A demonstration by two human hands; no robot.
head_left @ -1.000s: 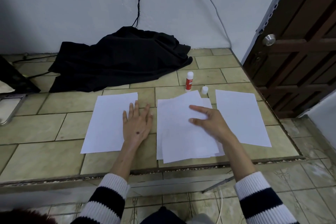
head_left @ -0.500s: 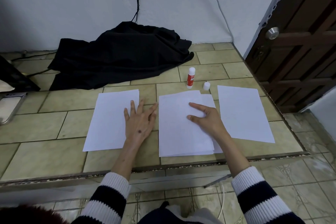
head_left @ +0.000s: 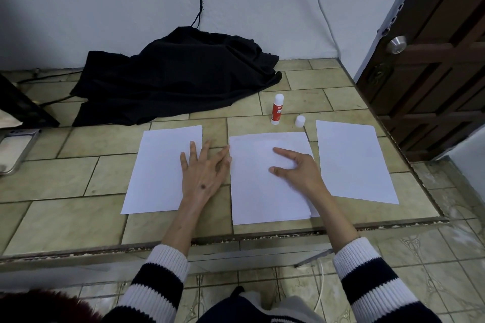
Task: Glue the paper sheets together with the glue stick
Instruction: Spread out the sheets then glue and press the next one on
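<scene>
Three white paper areas lie on the tiled counter: a left sheet [head_left: 157,173], a middle stack of sheets [head_left: 259,191] and a right sheet [head_left: 351,160]. My right hand [head_left: 296,169] presses flat on the middle stack, fingers spread, holding nothing. My left hand [head_left: 204,168] rests open between the left sheet and the stack, its fingertips touching the stack's left edge. An uncapped red-and-white glue stick [head_left: 277,109] stands upright behind the stack, with its white cap [head_left: 300,121] standing beside it on the right.
A crumpled black cloth [head_left: 178,76] lies at the back against the wall. A metal tray edge [head_left: 15,149] sits at the far left. The counter's front edge [head_left: 236,240] runs below the sheets. A brown door [head_left: 433,47] stands to the right.
The top sheet, skewed on the middle stack a second ago, now lies squared with the sheets beneath. My left hand slid slightly right to the stack's edge.
</scene>
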